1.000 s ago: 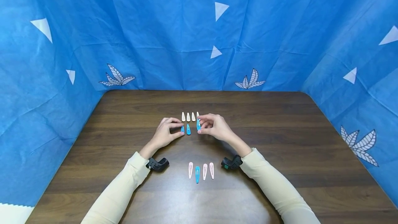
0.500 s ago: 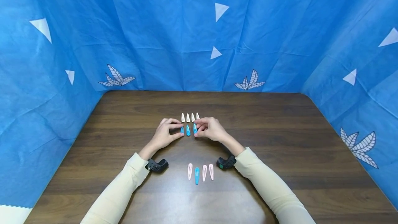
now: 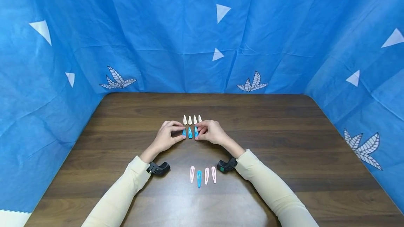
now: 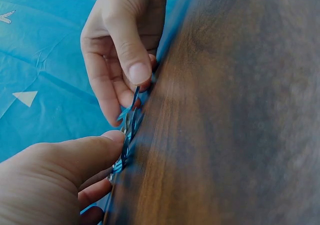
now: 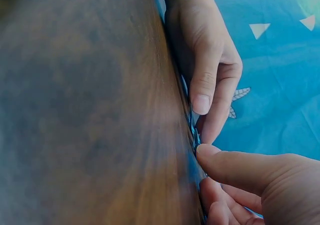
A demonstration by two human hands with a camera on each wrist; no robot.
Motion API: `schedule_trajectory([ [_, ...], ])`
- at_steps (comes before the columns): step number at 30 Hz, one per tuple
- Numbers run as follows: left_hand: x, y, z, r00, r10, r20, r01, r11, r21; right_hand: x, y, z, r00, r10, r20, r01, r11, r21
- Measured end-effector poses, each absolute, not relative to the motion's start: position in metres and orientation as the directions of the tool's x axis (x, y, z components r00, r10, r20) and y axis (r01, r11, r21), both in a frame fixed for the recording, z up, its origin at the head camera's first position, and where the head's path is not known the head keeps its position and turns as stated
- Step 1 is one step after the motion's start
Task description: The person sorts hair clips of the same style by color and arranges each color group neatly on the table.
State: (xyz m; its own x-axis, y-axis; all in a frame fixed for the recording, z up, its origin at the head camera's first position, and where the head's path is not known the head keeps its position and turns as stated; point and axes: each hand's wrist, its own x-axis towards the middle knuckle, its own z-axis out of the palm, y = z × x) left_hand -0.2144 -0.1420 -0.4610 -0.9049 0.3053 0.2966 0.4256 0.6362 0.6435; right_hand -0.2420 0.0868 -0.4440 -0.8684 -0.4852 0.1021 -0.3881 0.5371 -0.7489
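Note:
In the head view, three blue snap hair clips lie side by side at mid-table. My left hand (image 3: pixel 165 137) pinches the leftmost blue hair clip (image 3: pixel 184 133) between thumb and finger at its two ends. The rightmost blue hair clip (image 3: pixel 196 131) is held the same way by my right hand (image 3: pixel 212 132), low at the tabletop. Between them the middle blue hair clip (image 3: pixel 190 133) lies untouched. Both wrist views show the hands facing each other; the left wrist view has my left thumb (image 4: pixel 92 155) at the clips, which overlap edge-on there.
Behind the blue row is a row of several cream hair clips (image 3: pixel 190 120), the rightmost partly near my right fingers. Closer to me lie three pink hair clips (image 3: pixel 206 175) and another blue hair clip (image 3: pixel 199 179). A blue curtain (image 3: pixel 157 38) borders the wooden table (image 3: pixel 268 125).
My right hand has moved left and slightly down with its blue hair clip, bringing it beside the middle one. My left hand has stayed on its clip.

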Motion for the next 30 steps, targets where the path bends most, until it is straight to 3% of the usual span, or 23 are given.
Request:
schedule_trajectory([
  [30, -0.2138, -0.1420, -0.4622, -0.913, 0.298, 0.280, 0.409, 0.633, 0.657, -0.2409, 0.0852, -0.4450, -0.863, -0.492, 0.113, -0.428, 0.594, -0.681],
])
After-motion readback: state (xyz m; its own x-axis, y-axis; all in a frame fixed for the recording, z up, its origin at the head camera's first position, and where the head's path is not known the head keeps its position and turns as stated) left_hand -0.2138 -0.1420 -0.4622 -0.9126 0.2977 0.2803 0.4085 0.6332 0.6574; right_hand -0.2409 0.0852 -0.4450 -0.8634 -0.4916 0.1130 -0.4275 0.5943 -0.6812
